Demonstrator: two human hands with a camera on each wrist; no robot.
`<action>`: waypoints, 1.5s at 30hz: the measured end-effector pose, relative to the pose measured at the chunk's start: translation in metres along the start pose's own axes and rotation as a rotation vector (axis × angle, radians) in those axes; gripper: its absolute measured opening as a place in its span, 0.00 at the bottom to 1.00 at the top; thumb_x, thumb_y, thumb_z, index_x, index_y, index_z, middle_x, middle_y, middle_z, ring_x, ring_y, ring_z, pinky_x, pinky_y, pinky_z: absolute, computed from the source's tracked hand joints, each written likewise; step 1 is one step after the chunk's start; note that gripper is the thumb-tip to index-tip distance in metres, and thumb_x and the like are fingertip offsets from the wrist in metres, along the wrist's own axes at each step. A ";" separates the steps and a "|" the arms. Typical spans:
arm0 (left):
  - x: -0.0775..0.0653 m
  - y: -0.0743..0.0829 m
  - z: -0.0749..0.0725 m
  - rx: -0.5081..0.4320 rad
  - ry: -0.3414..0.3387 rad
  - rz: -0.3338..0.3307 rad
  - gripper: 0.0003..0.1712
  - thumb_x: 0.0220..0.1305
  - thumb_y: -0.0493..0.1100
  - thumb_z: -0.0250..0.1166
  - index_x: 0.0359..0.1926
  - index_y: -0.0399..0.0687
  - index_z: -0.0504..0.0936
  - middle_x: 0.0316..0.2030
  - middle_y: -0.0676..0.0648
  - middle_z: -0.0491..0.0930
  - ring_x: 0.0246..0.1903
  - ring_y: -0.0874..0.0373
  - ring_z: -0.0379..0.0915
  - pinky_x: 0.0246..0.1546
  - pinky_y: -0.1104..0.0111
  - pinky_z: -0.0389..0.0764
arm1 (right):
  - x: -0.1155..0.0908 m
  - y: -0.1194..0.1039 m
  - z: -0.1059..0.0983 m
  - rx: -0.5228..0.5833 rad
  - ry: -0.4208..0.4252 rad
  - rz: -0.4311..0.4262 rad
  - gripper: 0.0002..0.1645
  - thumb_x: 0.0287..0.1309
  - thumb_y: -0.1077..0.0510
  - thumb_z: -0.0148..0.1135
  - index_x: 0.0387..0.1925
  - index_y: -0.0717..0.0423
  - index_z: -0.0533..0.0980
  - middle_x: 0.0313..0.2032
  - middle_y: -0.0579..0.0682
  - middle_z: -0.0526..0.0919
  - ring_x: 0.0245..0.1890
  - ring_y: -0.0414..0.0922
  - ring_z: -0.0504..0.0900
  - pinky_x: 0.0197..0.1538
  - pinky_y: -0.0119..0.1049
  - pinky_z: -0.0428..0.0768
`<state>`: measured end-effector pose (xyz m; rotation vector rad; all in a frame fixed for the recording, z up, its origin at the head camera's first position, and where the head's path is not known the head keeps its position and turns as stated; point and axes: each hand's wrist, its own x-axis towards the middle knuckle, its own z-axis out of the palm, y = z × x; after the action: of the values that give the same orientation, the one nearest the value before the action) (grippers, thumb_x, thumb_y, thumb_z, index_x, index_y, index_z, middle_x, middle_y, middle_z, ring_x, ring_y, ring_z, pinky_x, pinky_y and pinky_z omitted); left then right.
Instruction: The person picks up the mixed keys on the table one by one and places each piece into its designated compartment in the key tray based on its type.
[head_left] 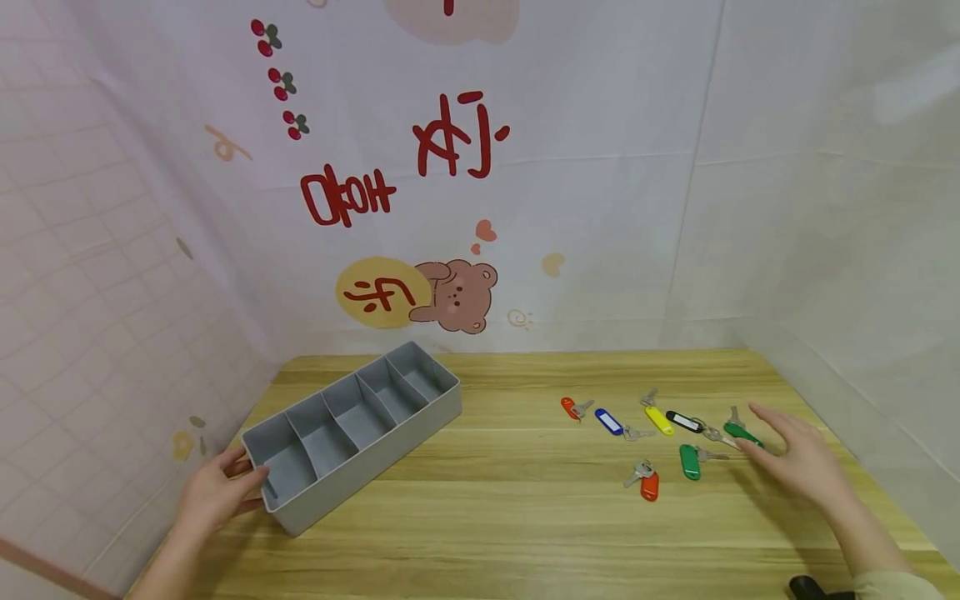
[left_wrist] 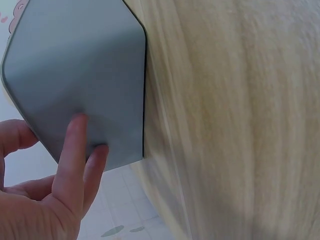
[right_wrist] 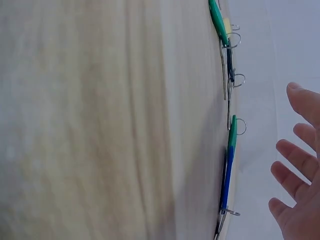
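A grey divided box (head_left: 375, 458) stands slantwise on the left of the wooden table. My left hand (head_left: 217, 492) grips its near end, thumb over the rim and fingers against the end wall; in the left wrist view the fingertips (left_wrist: 77, 122) press on that wall. My right hand (head_left: 806, 454) hovers with spread fingers beside a green key tag (head_left: 742, 433) at the right of a scatter of tagged keys. Another green key tag (head_left: 690, 462) lies nearby. In the right wrist view my hand (right_wrist: 300, 185) holds nothing, and a blue key tag (right_wrist: 228, 175) appears edge-on.
More tagged keys lie on the right half: a red tag (head_left: 649, 486), a black tag (head_left: 685, 422), a yellow tag (head_left: 659, 420), and farther left another red tag (head_left: 570, 407). A black object (head_left: 806, 587) shows at the front edge. Printed cloth (head_left: 600, 208) backs the table (head_left: 487, 533).
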<state>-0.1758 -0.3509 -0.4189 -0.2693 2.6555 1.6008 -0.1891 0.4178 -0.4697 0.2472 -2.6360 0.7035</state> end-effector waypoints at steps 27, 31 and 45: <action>0.010 0.011 0.027 0.006 -0.044 0.065 0.34 0.68 0.28 0.57 0.69 0.18 0.55 0.61 0.18 0.64 0.49 0.37 0.78 0.35 0.57 0.86 | -0.013 0.028 -0.017 -0.007 -0.114 0.165 0.35 0.66 0.49 0.64 0.62 0.73 0.69 0.56 0.77 0.73 0.54 0.75 0.68 0.48 0.68 0.67; 0.012 0.015 0.033 -0.016 -0.062 0.071 0.34 0.67 0.28 0.58 0.69 0.18 0.55 0.61 0.19 0.65 0.49 0.38 0.77 0.37 0.55 0.86 | -0.016 0.030 -0.020 0.009 -0.120 0.194 0.35 0.66 0.49 0.63 0.62 0.72 0.69 0.56 0.76 0.73 0.53 0.75 0.68 0.49 0.67 0.67; 0.016 0.028 0.051 -0.044 -0.104 0.087 0.33 0.65 0.28 0.59 0.68 0.18 0.58 0.58 0.20 0.68 0.49 0.37 0.78 0.37 0.54 0.85 | -0.024 0.045 -0.029 -0.016 -0.089 0.203 0.31 0.62 0.49 0.68 0.58 0.68 0.76 0.52 0.72 0.79 0.41 0.33 0.75 0.37 0.33 0.69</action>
<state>-0.1991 -0.2955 -0.4206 -0.0696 2.5899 1.6510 -0.1699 0.4732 -0.4763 0.0058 -2.7769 0.7519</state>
